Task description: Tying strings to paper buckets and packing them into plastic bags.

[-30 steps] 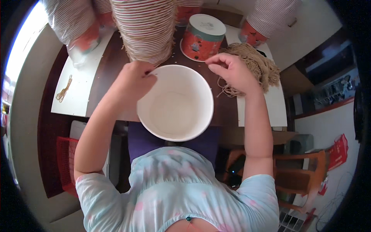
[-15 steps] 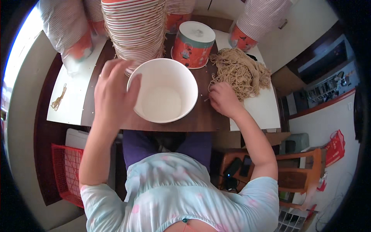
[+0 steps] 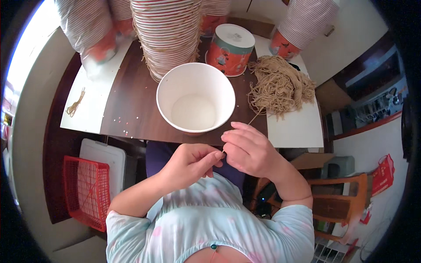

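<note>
My left hand (image 3: 189, 163) and my right hand (image 3: 251, 149) meet just off the table's front edge, close to my chest. Between thumb and fingers the left pinches the end of a thin tan cord. The right is closed round the same strand, and a stretch of cord (image 3: 255, 116) leads from it toward the tangled heap of tan cords (image 3: 280, 85). Just beyond my hands a white paper bucket (image 3: 195, 98) stands upright, its open mouth facing me and its inside bare. Fingers hide most of the strand.
A tall stack of nested buckets (image 3: 169, 33) with cords hanging at the rims stands behind. An upside-down orange bucket (image 3: 230, 50) sits beside it. Plastic-wrapped stacks (image 3: 87, 26) flank the table. One cord bundle (image 3: 75, 103) lies left. Below are a red basket (image 3: 87, 193) and a wooden chair (image 3: 335, 197).
My left hand has left the bucket's left side and come down to meet the right. My right hand has drawn back from the heap, trailing a cord.
</note>
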{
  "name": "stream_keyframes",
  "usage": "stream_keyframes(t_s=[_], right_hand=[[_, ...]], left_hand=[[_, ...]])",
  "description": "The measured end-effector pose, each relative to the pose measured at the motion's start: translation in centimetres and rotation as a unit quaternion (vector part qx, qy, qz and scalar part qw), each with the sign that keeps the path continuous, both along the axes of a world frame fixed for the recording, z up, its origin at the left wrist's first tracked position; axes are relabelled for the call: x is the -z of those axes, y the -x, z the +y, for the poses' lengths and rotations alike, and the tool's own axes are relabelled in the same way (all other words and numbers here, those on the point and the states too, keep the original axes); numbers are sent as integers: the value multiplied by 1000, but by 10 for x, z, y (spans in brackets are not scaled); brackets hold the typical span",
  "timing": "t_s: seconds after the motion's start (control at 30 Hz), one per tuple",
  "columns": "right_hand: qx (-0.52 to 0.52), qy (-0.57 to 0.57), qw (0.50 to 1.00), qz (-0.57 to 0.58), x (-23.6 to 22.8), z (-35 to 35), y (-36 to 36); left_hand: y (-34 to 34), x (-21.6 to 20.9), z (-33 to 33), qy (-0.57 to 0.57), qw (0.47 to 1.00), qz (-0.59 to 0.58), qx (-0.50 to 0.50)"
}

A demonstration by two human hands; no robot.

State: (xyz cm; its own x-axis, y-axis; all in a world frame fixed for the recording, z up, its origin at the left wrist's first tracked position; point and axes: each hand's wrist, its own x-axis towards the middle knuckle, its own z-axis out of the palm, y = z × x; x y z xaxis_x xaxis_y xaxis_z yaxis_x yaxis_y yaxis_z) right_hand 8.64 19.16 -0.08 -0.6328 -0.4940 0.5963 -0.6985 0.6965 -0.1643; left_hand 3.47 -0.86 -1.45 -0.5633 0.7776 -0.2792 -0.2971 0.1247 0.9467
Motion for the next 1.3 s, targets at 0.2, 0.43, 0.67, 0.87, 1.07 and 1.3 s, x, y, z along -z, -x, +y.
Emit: stream_keyframes(t_s=[0.2, 0.43, 0.67, 0.87, 1.07, 1.3], right_hand=[[14, 133, 981, -142, 3, -9, -6], [-37, 194, 960, -200, -3, -19, -9], [-12, 59, 998, -18, -13, -27, -13], [4, 106, 994, -30, -29, -31, -1], [20, 244, 926, -287, -49, -29, 27], [67, 278, 920, -268, -80, -26, 113]], left_hand=[[2, 2, -9, -43, 999, -14, -20], [5, -11, -21, -35, 999, -24, 0], [-7, -26, -29, -42, 853, 518, -46], [12, -25, -26, -74, 568, 815, -85], [38, -48, -31, -27, 497, 866, -43], [125, -42, -34, -20, 715, 667, -209]])
